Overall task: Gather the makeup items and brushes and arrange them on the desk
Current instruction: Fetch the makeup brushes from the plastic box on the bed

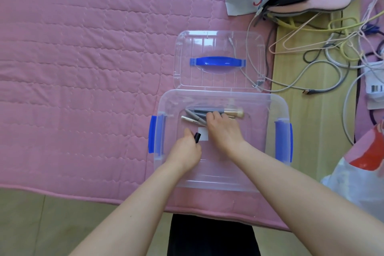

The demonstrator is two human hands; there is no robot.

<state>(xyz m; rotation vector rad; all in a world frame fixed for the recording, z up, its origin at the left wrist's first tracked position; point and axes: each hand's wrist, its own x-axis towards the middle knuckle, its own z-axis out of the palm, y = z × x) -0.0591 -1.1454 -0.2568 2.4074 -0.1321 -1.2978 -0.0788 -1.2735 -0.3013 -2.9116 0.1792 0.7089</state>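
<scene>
A clear plastic storage box [276,108] with blue side latches sits open on a pink quilted mat. Both my hands reach inside it. My left hand [186,149] grips a small black tube [197,137], perhaps a lipstick or mascara. My right hand [223,129] lies over a bundle of grey-handled makeup brushes [199,111] at the far end of the box, fingers curled onto them. A cream pencil-like stick [190,120] with dark lettering lies beside the brushes. A white label shows on the box floor between my hands.
The box's clear lid [218,37] with a blue handle lies flat just beyond the box. Tangled cables and wire hangers [336,48] cover the wooden surface at right. A white printed bag and dark pouches lie at top right, a plastic bag at right.
</scene>
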